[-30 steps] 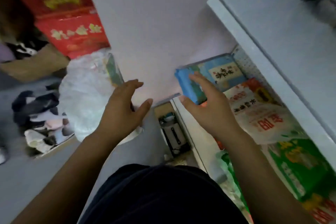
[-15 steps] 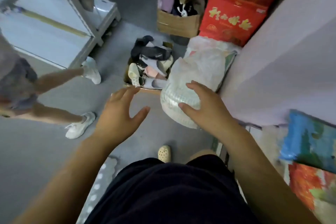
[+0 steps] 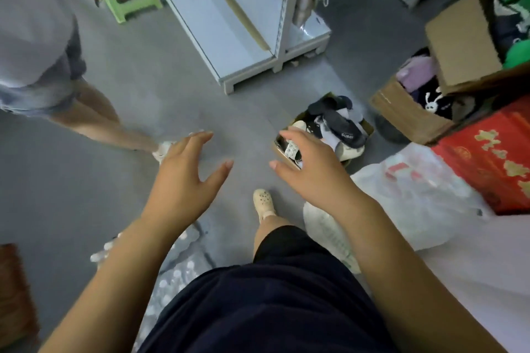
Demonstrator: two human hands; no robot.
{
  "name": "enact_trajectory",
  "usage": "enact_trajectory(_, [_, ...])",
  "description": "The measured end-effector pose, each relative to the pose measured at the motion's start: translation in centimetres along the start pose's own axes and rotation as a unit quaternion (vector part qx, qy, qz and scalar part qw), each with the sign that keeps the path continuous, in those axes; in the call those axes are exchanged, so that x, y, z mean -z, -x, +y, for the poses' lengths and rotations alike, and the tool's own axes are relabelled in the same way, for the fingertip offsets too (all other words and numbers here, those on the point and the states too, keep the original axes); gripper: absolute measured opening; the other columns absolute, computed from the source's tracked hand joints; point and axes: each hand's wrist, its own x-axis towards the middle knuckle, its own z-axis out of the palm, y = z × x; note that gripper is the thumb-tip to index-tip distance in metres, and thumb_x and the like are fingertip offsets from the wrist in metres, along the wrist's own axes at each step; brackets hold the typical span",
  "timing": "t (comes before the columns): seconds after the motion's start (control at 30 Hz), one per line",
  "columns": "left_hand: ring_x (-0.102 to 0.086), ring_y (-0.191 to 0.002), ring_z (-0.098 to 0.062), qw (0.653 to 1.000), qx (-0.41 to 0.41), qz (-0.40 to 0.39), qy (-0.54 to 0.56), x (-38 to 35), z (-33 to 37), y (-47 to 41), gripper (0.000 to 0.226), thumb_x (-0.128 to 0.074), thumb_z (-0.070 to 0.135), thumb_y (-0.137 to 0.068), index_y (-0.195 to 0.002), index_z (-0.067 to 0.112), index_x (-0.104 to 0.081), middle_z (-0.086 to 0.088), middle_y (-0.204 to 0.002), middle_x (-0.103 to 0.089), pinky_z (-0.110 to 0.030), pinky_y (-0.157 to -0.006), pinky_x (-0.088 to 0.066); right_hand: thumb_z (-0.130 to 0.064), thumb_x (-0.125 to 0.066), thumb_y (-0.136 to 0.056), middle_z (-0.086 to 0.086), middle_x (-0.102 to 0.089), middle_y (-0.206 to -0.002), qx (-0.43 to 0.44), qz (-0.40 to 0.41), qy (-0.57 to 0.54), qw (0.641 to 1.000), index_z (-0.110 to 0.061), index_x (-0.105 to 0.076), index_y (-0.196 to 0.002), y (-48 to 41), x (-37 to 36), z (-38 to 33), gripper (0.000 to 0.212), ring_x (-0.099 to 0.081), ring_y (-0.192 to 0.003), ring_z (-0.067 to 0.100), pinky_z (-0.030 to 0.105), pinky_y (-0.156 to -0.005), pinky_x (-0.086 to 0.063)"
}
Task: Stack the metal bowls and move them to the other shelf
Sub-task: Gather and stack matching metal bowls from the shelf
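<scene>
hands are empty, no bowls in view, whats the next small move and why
Probably step toward the white shelf to look for the bowls: left hand and right hand are open and hold nothing, no bowl shows, and the floor ahead is bare.

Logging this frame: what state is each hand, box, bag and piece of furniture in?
Left hand, open, empty, fingers spread.
Right hand, open, empty.
Large brown cardboard box, flaps open, clothes inside.
Small low cardboard box, open, filled with slippers.
Red printed carton, appears closed.
White plastic bag, full, lying on the floor.
White metal shelf unit, upright.
Green plastic stool, upright.
</scene>
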Motion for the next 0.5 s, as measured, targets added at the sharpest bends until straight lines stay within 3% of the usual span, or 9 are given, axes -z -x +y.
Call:
enact_trajectory(0.17, [-0.045, -0.139, -0.023, 0.996, 0.064, 0.057, -0.005, 2.5, -3.0, -7.1, 0.06, -0.063, 0.046, -0.093, -0.144, 0.017, -0.049, -0.002, -0.146, -0.054, -0.041, -0.114, -0.037, -0.033, -0.067, -0.099, 0.001, -0.033, -0.166, 0.059, -0.056, 0.031, 0.996, -0.019, -0.04, -0.157, -11.5, -0.2, -3.8, 0.065, -0.029, -0.153, 0.016, 0.027, -0.12, -0.024])
enact_trajectory(0.33, [-0.049, -0.134, -0.026, 0.99, 0.12, 0.077, 0.004, 5.1, -5.0, -15.6, 0.062, -0.064, 0.047, -0.093, -0.144, 0.018, -0.048, -0.005, -0.144, -0.055, -0.045, -0.111, -0.042, -0.036, -0.065, -0.099, 0.001, -0.035, -0.165, 0.098, -0.1, 0.059, 0.988, -0.023, -0.026, -0.162, -22.4, 0.7, -7.7, 0.075, -0.031, -0.151, 0.019, 0.032, -0.118, -0.029])
enact_trajectory(0.5, [-0.048, -0.135, -0.025, 0.985, 0.133, 0.106, 0.007, 8.1, -6.8, -22.9, 0.059, -0.066, 0.044, -0.094, -0.143, 0.017, -0.049, -0.003, -0.144, -0.055, -0.038, -0.107, -0.038, -0.036, -0.065, -0.1, -0.001, -0.034, -0.165, 0.128, -0.111, 0.069, 0.983, -0.022, -0.027, -0.162, -31.1, 1.3, -11.6, 0.075, -0.031, -0.152, 0.016, 0.023, -0.116, -0.025])
